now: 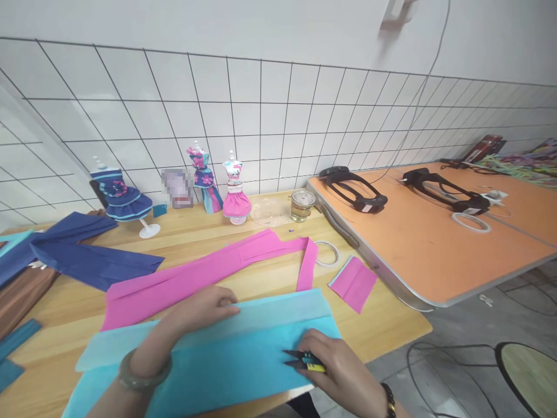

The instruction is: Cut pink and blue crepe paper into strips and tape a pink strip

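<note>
In the grip of the right hand, a pair of snips is grasped, its blades parted and pointed leftward over the blue cloth. By the left hand, nothing is seen to be clasped; it is laid on the paler band along the cloth's far edge, with the fingers loosely bent. A bangle is worn on the left wrist, a dark bracelet on the right.

The blue cloth is spread at the near edge of the wooden table. Just beyond it, a long pink cloth is laid slantwise, its narrow right end bent down toward the blue. A tape roll is placed beside that end, and a pink square with a pale-blue edge lies farther right.

At the left, navy cloth is heaped partly over brown cloth. Near the tiled wall, three small dress forms and a glass are lined up. On the adjoining orange table, two black headsets and another tape ring are set.
</note>
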`<state>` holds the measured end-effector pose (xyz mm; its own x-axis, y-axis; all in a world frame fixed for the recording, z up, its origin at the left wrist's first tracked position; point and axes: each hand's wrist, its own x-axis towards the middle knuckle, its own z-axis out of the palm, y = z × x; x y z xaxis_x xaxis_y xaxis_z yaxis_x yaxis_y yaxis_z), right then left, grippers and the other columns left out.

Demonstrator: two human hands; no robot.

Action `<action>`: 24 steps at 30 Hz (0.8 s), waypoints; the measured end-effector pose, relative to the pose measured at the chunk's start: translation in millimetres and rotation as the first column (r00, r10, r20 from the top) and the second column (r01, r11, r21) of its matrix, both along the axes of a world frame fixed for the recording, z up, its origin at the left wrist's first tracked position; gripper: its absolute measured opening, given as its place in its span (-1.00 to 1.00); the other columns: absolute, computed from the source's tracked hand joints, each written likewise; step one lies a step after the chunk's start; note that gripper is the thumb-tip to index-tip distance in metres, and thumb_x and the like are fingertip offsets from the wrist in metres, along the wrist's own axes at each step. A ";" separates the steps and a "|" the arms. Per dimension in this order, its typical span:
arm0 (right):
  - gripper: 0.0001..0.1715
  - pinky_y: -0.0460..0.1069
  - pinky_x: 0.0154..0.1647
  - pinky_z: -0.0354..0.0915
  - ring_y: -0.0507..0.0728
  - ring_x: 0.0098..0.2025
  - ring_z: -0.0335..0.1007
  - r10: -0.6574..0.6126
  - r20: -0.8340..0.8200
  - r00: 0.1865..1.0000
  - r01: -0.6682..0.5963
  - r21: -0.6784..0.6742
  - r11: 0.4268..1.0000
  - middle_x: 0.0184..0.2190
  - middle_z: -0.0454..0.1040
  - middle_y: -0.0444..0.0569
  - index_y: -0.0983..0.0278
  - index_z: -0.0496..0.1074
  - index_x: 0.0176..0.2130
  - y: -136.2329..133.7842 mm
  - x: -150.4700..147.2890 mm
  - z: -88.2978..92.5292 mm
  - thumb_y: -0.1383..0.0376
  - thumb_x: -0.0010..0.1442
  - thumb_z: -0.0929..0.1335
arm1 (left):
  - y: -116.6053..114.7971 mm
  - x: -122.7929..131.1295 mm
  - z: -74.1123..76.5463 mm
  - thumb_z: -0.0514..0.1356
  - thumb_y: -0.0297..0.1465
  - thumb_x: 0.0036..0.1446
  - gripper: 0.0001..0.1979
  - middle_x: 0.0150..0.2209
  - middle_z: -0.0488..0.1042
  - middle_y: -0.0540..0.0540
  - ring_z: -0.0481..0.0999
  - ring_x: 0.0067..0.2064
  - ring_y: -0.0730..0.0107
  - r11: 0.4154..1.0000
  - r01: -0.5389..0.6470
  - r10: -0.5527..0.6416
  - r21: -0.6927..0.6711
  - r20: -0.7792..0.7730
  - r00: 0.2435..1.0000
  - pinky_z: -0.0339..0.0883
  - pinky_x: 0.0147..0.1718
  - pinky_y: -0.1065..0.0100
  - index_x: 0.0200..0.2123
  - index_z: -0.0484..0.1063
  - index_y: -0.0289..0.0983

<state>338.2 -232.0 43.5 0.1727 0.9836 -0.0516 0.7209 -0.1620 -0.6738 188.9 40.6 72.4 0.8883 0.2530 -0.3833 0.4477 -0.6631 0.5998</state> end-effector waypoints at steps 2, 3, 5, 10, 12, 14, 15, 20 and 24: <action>-0.86 -0.11 -0.27 0.20 0.05 -0.25 0.35 -0.019 -0.021 1.000 0.018 -0.016 1.000 -0.28 0.39 -0.12 0.17 0.32 -0.21 1.2 0.2 1.0 0.22 0.19 0.27 | -11.7 21.6 -4.9 0.04 -0.21 0.07 -0.73 -0.33 0.51 -0.04 0.42 -0.31 0.34 0.998 0.058 -0.060 0.021 0.125 0.990 0.16 -0.37 0.42 -0.34 0.46 -0.23; -0.85 -0.11 -0.27 0.20 0.05 -0.26 0.36 -0.030 -0.027 0.999 0.030 -0.026 0.999 -0.29 0.39 -0.12 0.18 0.32 -0.22 1.7 0.4 1.5 0.20 0.18 0.28 | -17.0 31.2 -8.0 0.05 -0.23 0.06 -0.75 -0.32 0.51 -0.04 0.42 -0.29 0.34 0.997 0.066 -0.070 0.029 0.155 0.985 0.16 -0.34 0.42 -0.36 0.47 -0.23; -0.82 -0.11 -0.28 0.20 0.05 -0.28 0.35 -0.050 -0.033 0.998 0.049 -0.047 0.998 -0.30 0.40 -0.12 0.18 0.33 -0.23 2.5 0.9 2.4 0.16 0.16 0.29 | -25.5 46.5 -14.7 0.08 -0.26 0.05 -0.77 -0.32 0.52 -0.05 0.42 -0.29 0.34 0.997 0.070 -0.077 0.041 0.186 0.980 0.15 -0.34 0.42 -0.36 0.47 -0.23; -0.72 -0.11 -0.29 0.18 0.06 -0.30 0.34 -0.061 -0.064 0.996 0.057 -0.065 0.996 -0.32 0.40 -0.11 0.20 0.32 -0.24 4.6 3.2 4.9 0.07 0.18 0.25 | -31.6 64.1 -28.4 0.05 -0.30 0.05 -0.76 -0.47 0.48 -0.06 0.39 -0.41 0.38 0.999 0.032 -0.038 0.030 0.230 0.972 0.12 -0.45 0.42 -0.50 0.44 -0.28; -0.71 -0.11 -0.30 0.17 0.05 -0.30 0.33 -0.064 -0.083 0.994 0.058 -0.076 0.995 -0.33 0.40 -0.11 0.21 0.32 -0.25 6.0 5.4 7.1 0.07 0.21 0.20 | -30.6 65.7 -31.8 0.03 -0.31 0.05 -0.76 -0.44 0.49 -0.05 0.40 -0.39 0.38 1.000 0.000 -0.003 0.013 0.247 0.969 0.13 -0.44 0.42 -0.48 0.44 -0.28; -0.68 -0.12 -0.32 0.17 0.05 -0.31 0.32 -0.060 -0.108 0.992 0.050 -0.095 0.994 -0.34 0.41 -0.10 0.22 0.32 -0.25 7.9 8.1 10.1 0.06 0.23 0.17 | -29.5 66.0 -33.9 0.02 -0.31 0.05 -0.76 -0.42 0.50 -0.05 0.41 -0.36 0.38 1.000 -0.029 0.030 -0.006 0.262 0.965 0.15 -0.43 0.43 -0.47 0.44 -0.28; -0.66 -0.12 -0.34 0.16 0.05 -0.31 0.32 -0.054 -0.123 0.991 0.041 -0.107 0.993 -0.35 0.41 -0.11 0.23 0.32 -0.25 9.0 9.7 11.9 0.05 0.24 0.16 | -29.1 65.9 -34.4 0.02 -0.31 0.05 -0.75 -0.41 0.50 -0.04 0.42 -0.36 0.38 0.999 -0.041 0.043 -0.015 0.268 0.962 0.16 -0.42 0.43 -0.46 0.44 -0.28; -0.65 -0.12 -0.38 0.16 0.03 -0.36 0.30 -0.034 -0.174 0.984 0.002 -0.183 0.983 -0.36 0.41 -0.12 0.23 0.31 -0.21 17.5 21.7 21.1 0.06 0.25 0.13 | -28.2 64.6 -33.9 0.02 -0.31 0.04 -0.75 -0.44 0.50 -0.02 0.41 -0.38 0.41 0.996 -0.071 0.084 -0.053 0.294 0.952 0.18 -0.41 0.44 -0.47 0.45 -0.27; -0.71 -0.10 -0.40 0.15 0.03 -0.42 0.28 -0.115 -0.089 0.989 0.096 -0.195 0.976 -0.43 0.40 -0.14 0.23 0.29 -0.21 29.9 38.1 25.8 0.11 0.24 0.16 | -27.2 64.1 -34.1 0.03 -0.32 0.02 -0.76 -0.45 0.50 -0.02 0.41 -0.39 0.41 0.994 -0.081 0.100 -0.075 0.301 0.949 0.18 -0.42 0.44 -0.47 0.46 -0.27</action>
